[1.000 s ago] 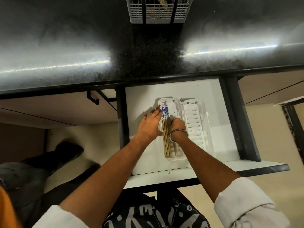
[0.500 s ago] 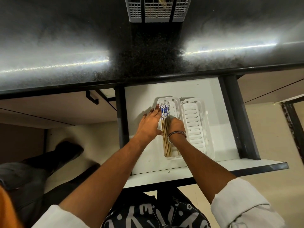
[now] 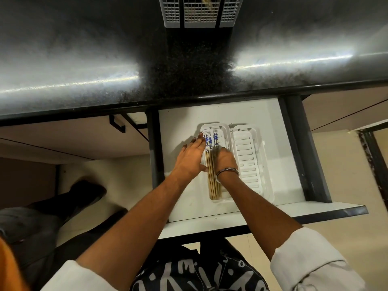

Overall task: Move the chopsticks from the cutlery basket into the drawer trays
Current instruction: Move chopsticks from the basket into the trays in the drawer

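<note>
Several wooden chopsticks [image 3: 212, 181] with blue-and-white patterned tops lie lengthwise in the left white tray [image 3: 224, 133] inside the open drawer [image 3: 178, 122]. My left hand [image 3: 192, 158] rests flat with fingers extended along the tray's left rim, touching the outer chopsticks. My right hand [image 3: 225, 159], with a metal bangle at the wrist, lies over the middle of the chopsticks and presses on them; its fingers are blurred. The right white tray [image 3: 248, 156] holds nothing. The grey cutlery basket [image 3: 200, 12] stands at the back of the dark counter, with some pale sticks visible inside.
The dark speckled counter [image 3: 105, 59] overhangs the drawer's back. Dark drawer sides [image 3: 302, 148] flank the white floor. A black handle [image 3: 117, 123] sticks out from the cabinet at the left. My legs and a dark shoe [image 3: 88, 190] are below left.
The chopstick tops have spread slightly apart in the left tray. My right hand has shifted a little toward the back of the tray over the chopsticks. My left hand has barely moved.
</note>
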